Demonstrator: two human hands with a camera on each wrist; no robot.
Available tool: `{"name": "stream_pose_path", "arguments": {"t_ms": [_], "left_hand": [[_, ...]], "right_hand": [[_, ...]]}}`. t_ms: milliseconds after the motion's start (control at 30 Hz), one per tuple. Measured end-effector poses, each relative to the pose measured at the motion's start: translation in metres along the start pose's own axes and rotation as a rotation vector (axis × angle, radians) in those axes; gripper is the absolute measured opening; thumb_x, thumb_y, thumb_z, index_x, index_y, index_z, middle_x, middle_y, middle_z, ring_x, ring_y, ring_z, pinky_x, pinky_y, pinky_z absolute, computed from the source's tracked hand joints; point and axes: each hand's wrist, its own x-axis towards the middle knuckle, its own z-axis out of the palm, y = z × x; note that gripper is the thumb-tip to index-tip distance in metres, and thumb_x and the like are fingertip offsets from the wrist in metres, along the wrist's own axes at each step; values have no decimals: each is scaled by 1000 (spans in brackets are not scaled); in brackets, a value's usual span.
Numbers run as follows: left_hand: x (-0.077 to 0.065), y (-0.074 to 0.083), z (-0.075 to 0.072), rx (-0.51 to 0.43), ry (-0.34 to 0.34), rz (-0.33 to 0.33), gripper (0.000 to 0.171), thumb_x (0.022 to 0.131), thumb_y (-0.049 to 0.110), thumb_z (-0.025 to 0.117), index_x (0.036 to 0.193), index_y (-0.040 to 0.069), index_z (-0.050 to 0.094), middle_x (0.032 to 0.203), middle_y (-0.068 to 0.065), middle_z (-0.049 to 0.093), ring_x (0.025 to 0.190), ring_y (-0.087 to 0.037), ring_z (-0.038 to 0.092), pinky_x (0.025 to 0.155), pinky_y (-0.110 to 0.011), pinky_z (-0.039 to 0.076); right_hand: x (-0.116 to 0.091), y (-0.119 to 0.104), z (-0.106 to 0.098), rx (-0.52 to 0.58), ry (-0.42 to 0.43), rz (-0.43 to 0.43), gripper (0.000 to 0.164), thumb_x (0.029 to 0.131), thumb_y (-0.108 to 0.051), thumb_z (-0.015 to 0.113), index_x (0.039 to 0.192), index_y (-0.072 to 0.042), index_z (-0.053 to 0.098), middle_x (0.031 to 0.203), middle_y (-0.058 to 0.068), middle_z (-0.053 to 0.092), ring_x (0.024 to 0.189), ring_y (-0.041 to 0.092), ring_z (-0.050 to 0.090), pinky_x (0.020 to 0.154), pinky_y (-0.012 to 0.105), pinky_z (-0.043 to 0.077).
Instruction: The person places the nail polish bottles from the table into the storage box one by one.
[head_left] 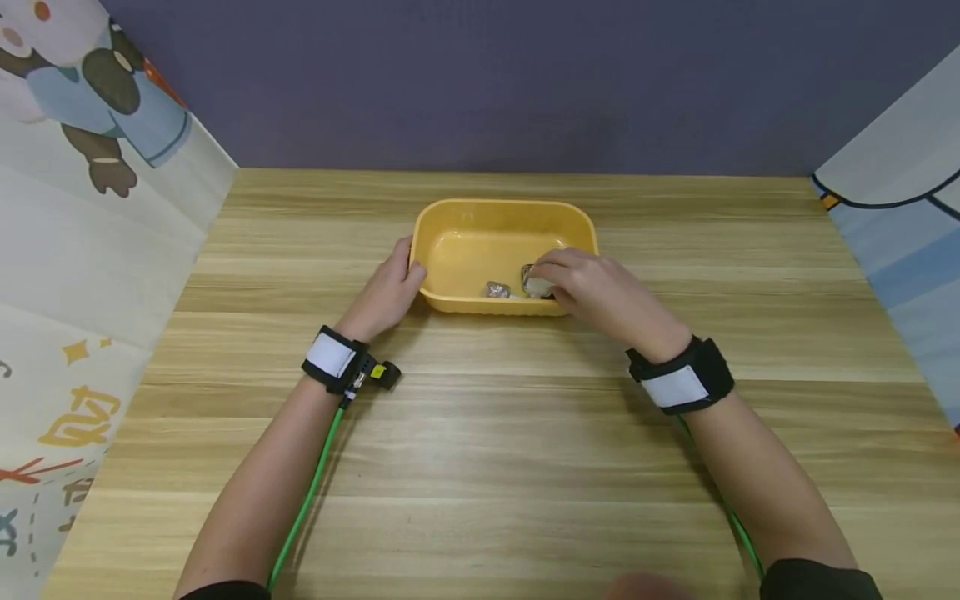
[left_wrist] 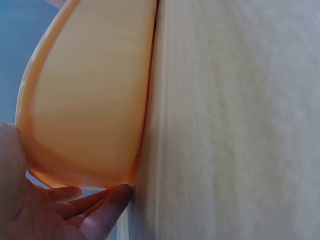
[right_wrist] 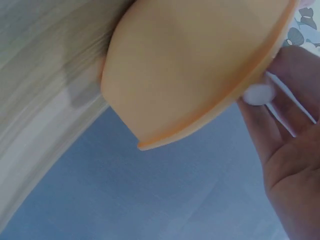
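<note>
A yellow plastic basin point(head_left: 502, 307) with rounded corners stands on the wooden table. My left hand point(head_left: 386, 287) grips its left end, thumb at the rim and fingers along the outside; the left wrist view shows those fingertips point(left_wrist: 120, 195) low on the wall. Over the right front of the basin, my right hand point(head_left: 600, 296) pinches a small whitish piece point(head_left: 537, 286), which looks rounded and white point(right_wrist: 259, 94) in the right wrist view. Its exact kind cannot be told. Inside the basin, a crumpled silvery lump point(head_left: 497, 289) lies by the front wall, left of the right hand.
A dark blue-grey panel point(head_left: 525, 83) rises behind the table point(head_left: 465, 467). Printed sheets with cartoon figures flank it left point(head_left: 90, 250) and right point(head_left: 892, 200). Green cables point(head_left: 311, 487) run from the wrist bands along both forearms.
</note>
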Motion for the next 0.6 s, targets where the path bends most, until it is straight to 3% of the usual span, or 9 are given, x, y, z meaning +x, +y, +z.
{"name": "stream_pose_path", "arguments": {"t_ms": [133,433,600], "left_hand": [[0,-1,0,-1,2,2,55,104,27,35,155,9,24,139,-12,51,110,-21,52,103,-43,42],[1,-1,1,1,-1,2,56,104,28,34,156,9,23,138,-13,52,108,-22,53,101,-43,43],[1,-1,1,3,0,5,55,104,27,34,155,8,24,136,-13,52,107,-22,53,99,-43,44]], "right_hand": [[0,3,2,41,-34,14,28,87,11,63,110,-3,72,111,10,69,103,23,65,85,35,55],[-1,8,4,109,-144,83,27,94,2,60,119,-6,69,124,9,64,108,22,63,82,33,55],[0,12,8,126,-170,94,27,99,-7,57,124,-5,67,135,12,59,120,27,59,94,40,52]]}}
